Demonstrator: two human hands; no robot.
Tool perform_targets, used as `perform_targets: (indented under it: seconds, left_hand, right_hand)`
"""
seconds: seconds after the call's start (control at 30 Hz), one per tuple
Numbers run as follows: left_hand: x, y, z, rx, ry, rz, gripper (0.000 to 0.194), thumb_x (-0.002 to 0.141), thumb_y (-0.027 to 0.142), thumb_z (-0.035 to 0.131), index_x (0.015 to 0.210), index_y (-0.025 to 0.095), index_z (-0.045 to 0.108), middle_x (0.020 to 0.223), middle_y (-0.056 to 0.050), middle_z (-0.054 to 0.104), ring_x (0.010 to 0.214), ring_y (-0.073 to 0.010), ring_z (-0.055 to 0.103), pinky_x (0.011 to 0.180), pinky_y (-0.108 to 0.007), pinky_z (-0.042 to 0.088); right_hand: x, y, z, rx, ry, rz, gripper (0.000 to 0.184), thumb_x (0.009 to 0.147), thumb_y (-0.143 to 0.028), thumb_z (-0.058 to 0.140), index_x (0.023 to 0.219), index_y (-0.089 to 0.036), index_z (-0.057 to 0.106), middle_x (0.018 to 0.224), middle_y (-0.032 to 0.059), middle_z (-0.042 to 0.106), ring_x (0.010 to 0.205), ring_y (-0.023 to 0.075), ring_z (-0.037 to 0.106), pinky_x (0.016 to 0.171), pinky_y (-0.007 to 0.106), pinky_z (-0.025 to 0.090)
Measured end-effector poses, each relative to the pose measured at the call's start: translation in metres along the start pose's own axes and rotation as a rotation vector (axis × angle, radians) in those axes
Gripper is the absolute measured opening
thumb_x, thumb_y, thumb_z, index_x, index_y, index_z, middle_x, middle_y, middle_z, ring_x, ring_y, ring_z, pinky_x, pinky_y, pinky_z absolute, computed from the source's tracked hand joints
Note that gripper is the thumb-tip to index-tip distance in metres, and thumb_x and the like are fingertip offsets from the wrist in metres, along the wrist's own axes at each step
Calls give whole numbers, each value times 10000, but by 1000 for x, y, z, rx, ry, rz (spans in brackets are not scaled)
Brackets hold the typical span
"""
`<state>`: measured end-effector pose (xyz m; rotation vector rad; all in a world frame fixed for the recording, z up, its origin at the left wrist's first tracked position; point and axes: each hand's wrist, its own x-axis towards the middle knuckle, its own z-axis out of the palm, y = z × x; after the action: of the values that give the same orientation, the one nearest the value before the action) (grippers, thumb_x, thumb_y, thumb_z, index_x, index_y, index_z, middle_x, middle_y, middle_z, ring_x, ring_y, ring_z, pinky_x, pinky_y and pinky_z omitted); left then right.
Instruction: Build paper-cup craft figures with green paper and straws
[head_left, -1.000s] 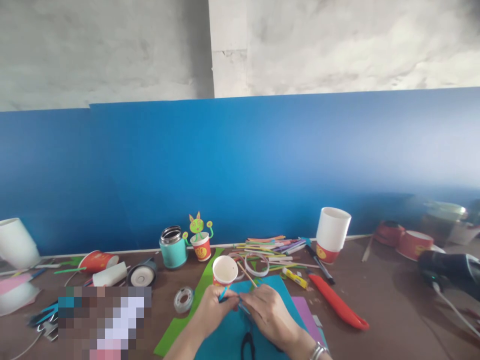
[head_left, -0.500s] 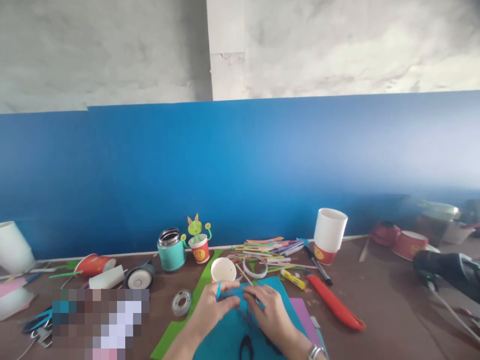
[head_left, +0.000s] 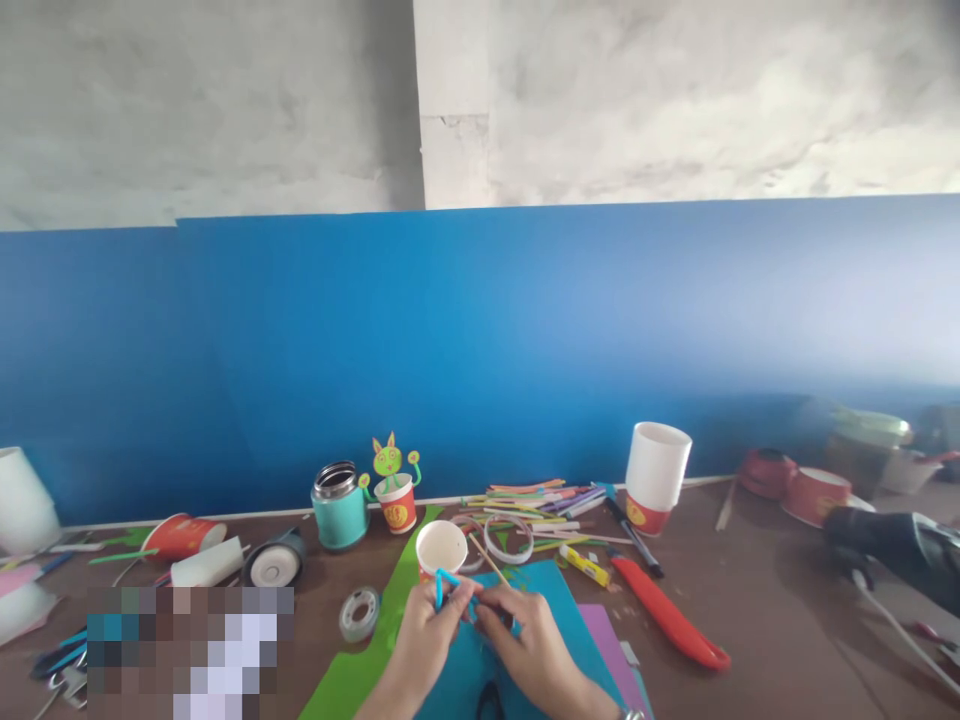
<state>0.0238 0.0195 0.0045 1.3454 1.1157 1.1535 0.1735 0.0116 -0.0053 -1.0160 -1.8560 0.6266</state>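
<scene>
My left hand (head_left: 431, 625) pinches a thin bent blue strip (head_left: 439, 580), whose angled end sticks up above the thumb. My right hand (head_left: 529, 630) meets it fingertip to fingertip, closed on the strip's other end, which the fingers mostly cover. Something small and dark shows by the right fingers. Under both hands lies a sheet of blue paper (head_left: 551, 590). Part of a black scissor handle (head_left: 490, 700) shows on it at the bottom edge. Just beyond my left hand stands a white-lined paper cup (head_left: 441, 548).
Green paper (head_left: 337, 680) and a tape roll (head_left: 359, 613) lie to the left. Behind are a cup with a green animal figure (head_left: 388, 462), a teal flask (head_left: 340, 515) and several coloured sticks (head_left: 540, 505). On the right are a glue stick (head_left: 585, 565), a red-handled tool (head_left: 667, 615) and stacked cups (head_left: 656, 475).
My hands have drawn together, and the fingers that were spread are pinched. The blue strip's bent end now rises higher over my left hand. The view has shifted slightly.
</scene>
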Motion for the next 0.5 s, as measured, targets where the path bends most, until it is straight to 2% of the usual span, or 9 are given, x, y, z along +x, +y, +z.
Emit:
perform_targets:
  seconds: [0.2,0.37,0.43,0.5]
  left_hand:
    - [-1,-4,4,0,-7,11,568,697,665,598,714,102,666,490,61,350,466,-62,265,442,-197,209]
    - [0,-9,6,21,33,32,534,690,653,616,674,120,643,530,38,417,495,-78,309,470,-207,244]
    - [-1,-8,7,-2,77,8,544,666,682,615,656,138,619,502,55,375,474,-78,288,455,-212,224]
    - [-3,-5,8,-80,106,-43,564,645,726,591,637,162,580,467,78,304,444,-78,264,436,-215,200]
  right_hand:
    - [-2,-3,7,162,24,78,253,884,-328,498,709,-177,599,630,25,648,579,146,588,546,212,438]
    - [-4,-5,8,79,49,70,298,884,-353,492,682,-162,600,615,17,611,570,130,534,548,205,401]
    - [-2,-2,3,49,48,74,360,905,-381,452,682,-157,624,604,19,614,559,130,535,542,205,394]
    - [5,7,-8,5,103,118,434,923,-419,390,705,-152,654,595,31,628,556,143,556,536,211,400]
